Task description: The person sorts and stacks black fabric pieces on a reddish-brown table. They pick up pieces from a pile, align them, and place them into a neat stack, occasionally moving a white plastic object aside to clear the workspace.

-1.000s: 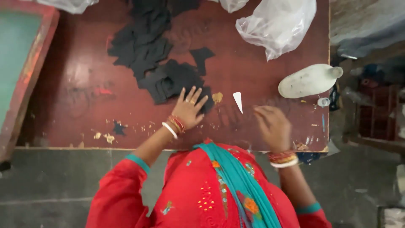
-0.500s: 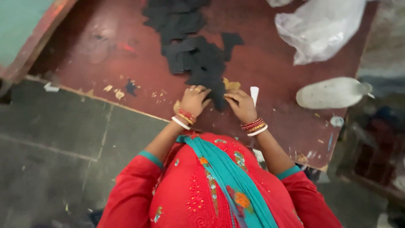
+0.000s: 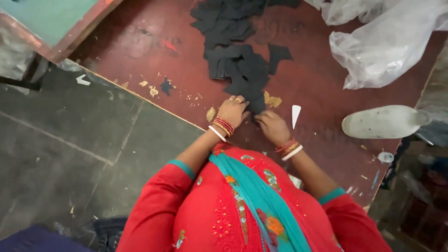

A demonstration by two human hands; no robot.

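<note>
While the head camera looked down over your red sleeves, your left hand [image 3: 233, 111] rested at the near edge of the pile of black fabric pieces [image 3: 242, 65], fingers curled onto the nearest piece; whether they pinched it could not be told. Your right hand [image 3: 273, 127] lay just beside it, fingers bent down against the same near edge, its grip likewise not discernible. The pile sat on the dark red table [image 3: 154, 60], spreading away from your hands. A small white pointed piece [image 3: 295, 115] lay just right of your right hand. A pale bottle [image 3: 380, 122] lay on its side farther right, and clear plastic bags [image 3: 387, 44] sat beyond it.
</note>
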